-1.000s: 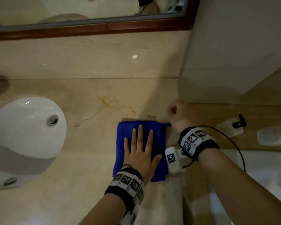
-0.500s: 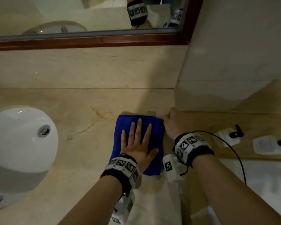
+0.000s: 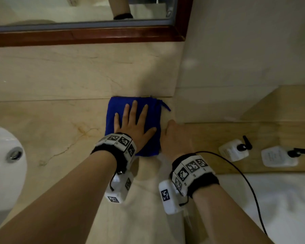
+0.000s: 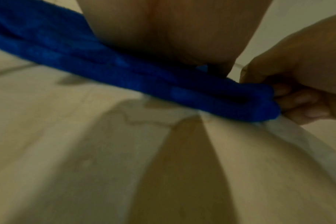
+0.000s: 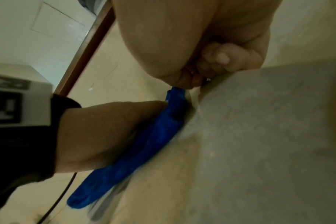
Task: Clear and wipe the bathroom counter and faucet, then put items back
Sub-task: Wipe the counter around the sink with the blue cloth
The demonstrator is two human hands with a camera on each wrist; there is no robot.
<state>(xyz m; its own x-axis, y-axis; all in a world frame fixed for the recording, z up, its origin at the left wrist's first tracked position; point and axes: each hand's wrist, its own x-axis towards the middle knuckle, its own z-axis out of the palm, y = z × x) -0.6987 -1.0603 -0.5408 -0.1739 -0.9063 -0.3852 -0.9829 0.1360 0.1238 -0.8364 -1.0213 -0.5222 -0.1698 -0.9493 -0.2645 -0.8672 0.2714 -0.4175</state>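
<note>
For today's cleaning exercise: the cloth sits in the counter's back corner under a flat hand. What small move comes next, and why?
Probably drag the cloth back toward the front edge. The left hand presses it flat against the back wall, so that corner looks reached; the counter nearer the person remains.

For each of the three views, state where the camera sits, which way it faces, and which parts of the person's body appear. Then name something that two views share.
Head: worn on the head, facing down at the beige marble counter; both forearms show, left hand flat on the folded blue cloth, right hand beside it.
Left wrist: low under the left palm, facing along the counter; right hand's fingers touch the cloth edge.
Right wrist: under the right hand, facing the mirror wall; left hand appears.
Shared: the blue cloth appears in all three.
</note>
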